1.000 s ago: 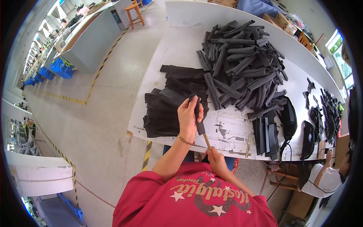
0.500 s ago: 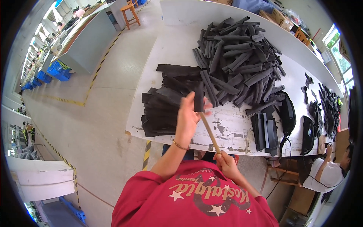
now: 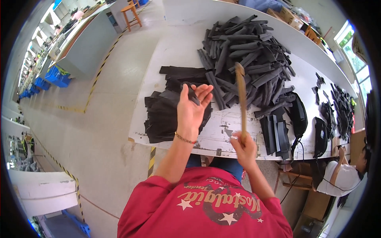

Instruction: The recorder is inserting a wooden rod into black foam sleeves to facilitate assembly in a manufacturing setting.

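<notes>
In my right hand [image 3: 245, 147] is a slim wooden stick [image 3: 242, 99], gripped near its lower end and standing nearly upright, its tip in front of the dark heap. My left hand [image 3: 191, 109] is palm up, with thumb and fingers apart around a dark fabric piece [image 3: 193, 96]. Part of this piece is hidden by the fingers. Below and behind that hand, flat black fabric pieces [image 3: 160, 119] lie in an overlapping stack on the white table [image 3: 158, 51]. A big heap of rolled, tube-like dark fabric pieces [image 3: 248, 51] lies beyond my hands.
To the right are flat dark strips [image 3: 274, 135], a black pouch [image 3: 298, 117] and a second black pouch [image 3: 320, 137]. Farther right, another person [image 3: 341, 174] sits at the table. A low white wall [image 3: 190, 14] edges its far side. A wooden stool [image 3: 131, 18] stands beyond on the floor.
The stick has come out of the dark fabric piece and swung upright to the right with my right hand. My left hand has moved left and turned its palm up.
</notes>
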Demonstrator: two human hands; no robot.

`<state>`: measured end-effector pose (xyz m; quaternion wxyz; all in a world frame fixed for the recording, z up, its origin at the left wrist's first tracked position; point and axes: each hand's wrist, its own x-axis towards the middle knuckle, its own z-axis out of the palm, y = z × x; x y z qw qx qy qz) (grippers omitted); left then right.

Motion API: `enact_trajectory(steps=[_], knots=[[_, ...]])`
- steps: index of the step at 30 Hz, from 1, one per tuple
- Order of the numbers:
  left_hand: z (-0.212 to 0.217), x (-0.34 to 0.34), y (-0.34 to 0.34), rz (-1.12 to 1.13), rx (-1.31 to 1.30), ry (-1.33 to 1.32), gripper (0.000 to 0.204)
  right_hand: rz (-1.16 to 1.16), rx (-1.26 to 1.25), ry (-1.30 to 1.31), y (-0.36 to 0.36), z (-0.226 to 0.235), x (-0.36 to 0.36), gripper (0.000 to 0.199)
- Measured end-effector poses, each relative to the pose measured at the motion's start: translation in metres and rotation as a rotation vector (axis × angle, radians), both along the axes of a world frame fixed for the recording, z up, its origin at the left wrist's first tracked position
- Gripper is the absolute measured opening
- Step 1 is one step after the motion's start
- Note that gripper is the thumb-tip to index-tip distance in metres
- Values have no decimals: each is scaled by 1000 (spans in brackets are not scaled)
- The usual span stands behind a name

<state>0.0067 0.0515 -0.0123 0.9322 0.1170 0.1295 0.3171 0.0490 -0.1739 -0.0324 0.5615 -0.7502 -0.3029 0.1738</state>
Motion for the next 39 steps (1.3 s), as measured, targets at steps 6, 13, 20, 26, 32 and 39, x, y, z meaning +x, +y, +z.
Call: enact_trajectory(steps=[6,13,20,26,32,39], knots=[[-6,6,-37,-89,13,62,30,9,118,-218,67,11,-3,24],[-34,-1,-32,-224,-119,206,17,328,66,-114,65,12,3,8],[-22,10,-14,-20,62,281,27,738,-6,374,-5,73,-4,6],[23,-11,-50,-218,737,-46,44,161,3,273,5,73,18,12],[-13,-32,-96,-674,827,231,25,-73,104,-316,33,69,41,12],[-17,-52,-123,-693,798,247,26,-347,380,-199,54,54,68,12]])
